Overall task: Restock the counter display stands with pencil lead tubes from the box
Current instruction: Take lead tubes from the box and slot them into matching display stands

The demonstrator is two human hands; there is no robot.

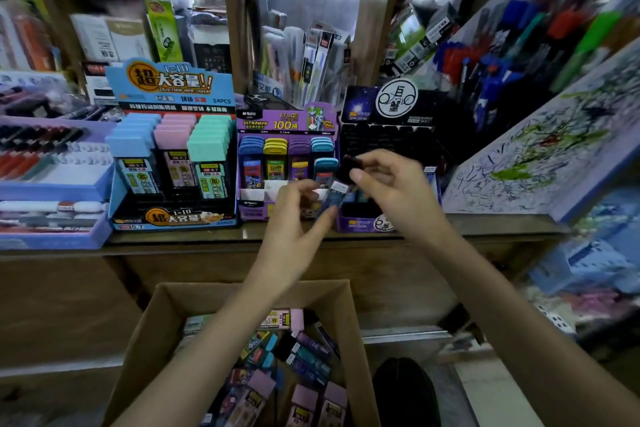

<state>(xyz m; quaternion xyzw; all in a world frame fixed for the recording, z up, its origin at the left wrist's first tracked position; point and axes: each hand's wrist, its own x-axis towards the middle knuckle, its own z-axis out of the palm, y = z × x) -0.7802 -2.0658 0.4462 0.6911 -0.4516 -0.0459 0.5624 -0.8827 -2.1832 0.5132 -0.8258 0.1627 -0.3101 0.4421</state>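
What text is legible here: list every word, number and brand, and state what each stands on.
"1=10", "超大容量!!", "24PCS": header of the blue display stand.
"ULTRAMAN", "100根", "SUPER POWER": header of the purple display stand.
"0.7": stocked tubes in the blue stand.
Too blurred: the black display stand logo, the pencil lead tube pinched by left hand and right hand, loose tubes in the box.

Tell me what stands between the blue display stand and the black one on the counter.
The purple stand of coloured lead tubes, beside the blue stand and black stand; head view.
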